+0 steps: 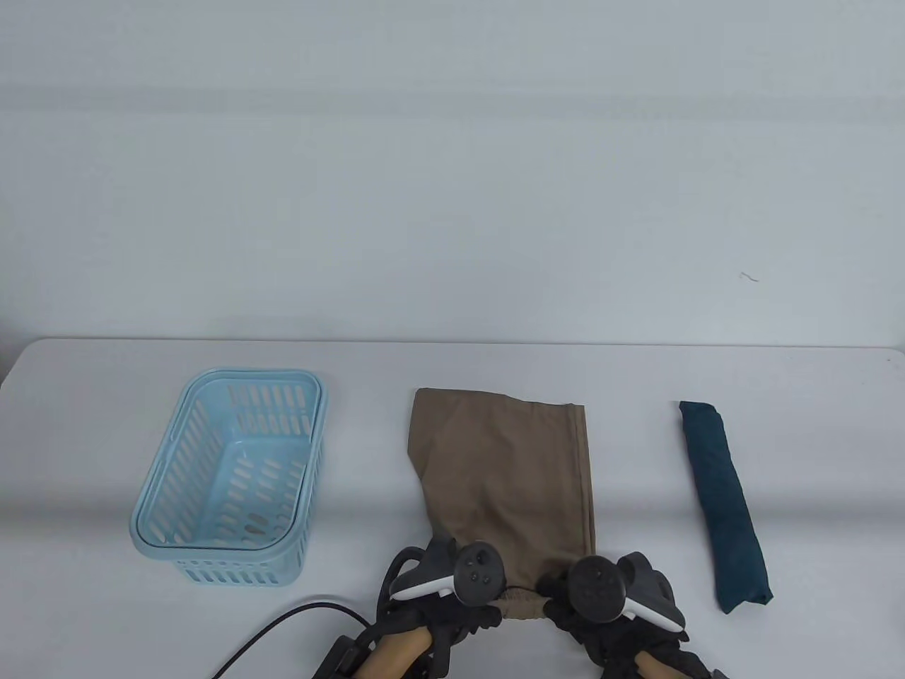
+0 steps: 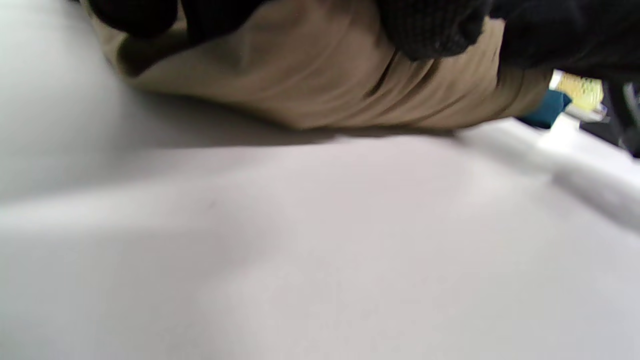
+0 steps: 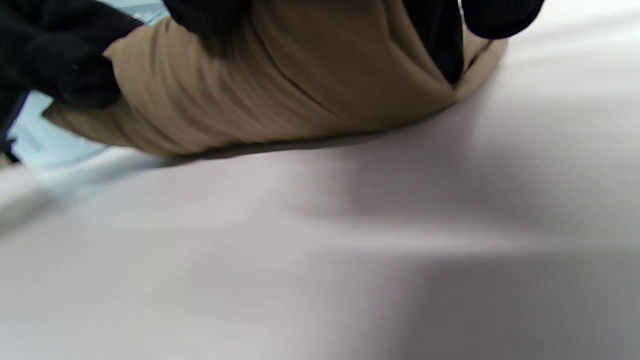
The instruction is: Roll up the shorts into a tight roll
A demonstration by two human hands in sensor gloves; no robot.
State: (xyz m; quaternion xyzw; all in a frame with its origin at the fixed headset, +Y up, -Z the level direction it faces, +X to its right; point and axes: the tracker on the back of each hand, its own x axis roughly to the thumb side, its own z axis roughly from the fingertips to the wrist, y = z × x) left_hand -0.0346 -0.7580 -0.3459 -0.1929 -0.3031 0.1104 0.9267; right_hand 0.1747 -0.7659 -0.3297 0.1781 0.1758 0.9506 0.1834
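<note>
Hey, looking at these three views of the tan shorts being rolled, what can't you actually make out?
- Fingertips of left hand and right hand: table view, trackers cover them.
- Near end of tan shorts: table view, hands hide how much is rolled.
- Blue basket: right wrist view, only a blurred sliver behind the shorts.
- Dark teal roll: left wrist view, just a corner shows.
- Yellow thing: left wrist view, too blurred to name.
</note>
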